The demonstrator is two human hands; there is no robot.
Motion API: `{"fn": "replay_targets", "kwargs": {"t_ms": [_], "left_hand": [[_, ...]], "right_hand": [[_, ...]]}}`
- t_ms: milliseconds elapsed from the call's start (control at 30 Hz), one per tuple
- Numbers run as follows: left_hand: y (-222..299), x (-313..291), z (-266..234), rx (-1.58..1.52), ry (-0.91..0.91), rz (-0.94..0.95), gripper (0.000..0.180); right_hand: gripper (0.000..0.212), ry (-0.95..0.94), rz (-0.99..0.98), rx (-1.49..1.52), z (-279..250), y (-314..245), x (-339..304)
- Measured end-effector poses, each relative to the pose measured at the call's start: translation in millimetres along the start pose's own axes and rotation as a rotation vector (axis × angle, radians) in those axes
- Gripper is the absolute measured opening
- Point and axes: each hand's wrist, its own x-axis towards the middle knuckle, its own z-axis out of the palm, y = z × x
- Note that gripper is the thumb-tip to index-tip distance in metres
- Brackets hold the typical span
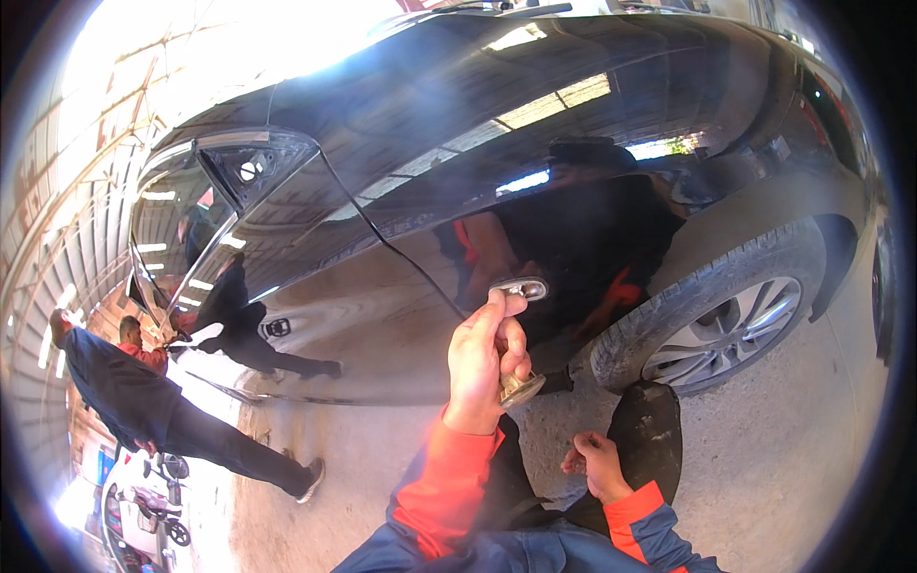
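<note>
Left hand (482,358) curled, fingertips (514,305) at left end of oval fitting (530,288); firm pinch or light touch, cannot tell. Right hand (600,466) half-curled near knee (655,420), contents unclear. Fitting sits against black car panel (583,253), long axis roughly crosswise, right end toward wheel (723,329). Silvery rim, shiny interior. Brass-toned rounded piece (522,391) below left fingers.

Car (368,329) blk, wheel rim (729,328) silver, sleeves (444,485) orange & navy

Toward the left, a person in dark clothes (129,387) stood on the concrete floor (764,458), near another person in a red-orange top (150,358). A small wheeled frame (156,499) showed lower down, and ribbed metal walling (40,286) rose behind.
</note>
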Motion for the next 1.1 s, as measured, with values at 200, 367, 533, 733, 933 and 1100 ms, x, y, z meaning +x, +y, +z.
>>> {"fn": "replay_targets", "kwargs": {"t_ms": [200,367,533,733,933,1100], "left_hand": [[-0.3,-0.5,-3.1,-0.046,-0.041,0.01,0.04],[2.5,-0.3,-2.7,0.073,0.023,-0.034,0.04],[1.6,0.8,-3.5,0.05,-0.006,-0.022,0.041],[-3.0,-0.2,-8.1,-0.125,-0.063,-0.042,0.036],[-1.0,0.5,-11.3,-0.08,-0.061,-0.044,0.042],[6.4,1.5,-9.9,0.034,-0.037,-0.037,0.042]], "right_hand": [[0.016,-0.003,-0.001,-0.013,0.5,2.0,1.5],[0.015,0.006,-0.003,-0.009,-0.3,3.5,2.0],[0.016,0.014,-0.007,-0.019,-2.2,5.0,3.8],[0.015,0.02,0.002,-0.017,-2.4,4.8,3.7],[0.015,0.01,-0.011,-0.034,-1.9,5.2,4.7],[0.014,0.01,-0.011,-0.032,-0.8,4.4,3.9]]}}
